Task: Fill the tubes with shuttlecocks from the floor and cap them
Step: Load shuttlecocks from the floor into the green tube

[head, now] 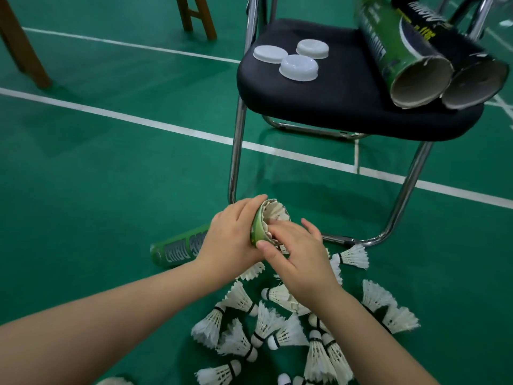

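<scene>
Loose shuttlecocks (277, 332) litter the floor at lower centre. Left hand (233, 240) grips the green tube (177, 250) at mid-frame; right hand (298, 259) presses a shuttlecock (274, 212) into its mouth — filling under way. Next, likely seat it fully — caps (298, 67) wait on the chair (347, 107), upper right.

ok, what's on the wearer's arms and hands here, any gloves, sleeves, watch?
Nothing worn. The left hand and right hand are bare, with no gloves, rings or watch in view. Both forearms are uncovered to the frame edge, so no sleeve shows. Fingernails look short and unpainted.
</scene>
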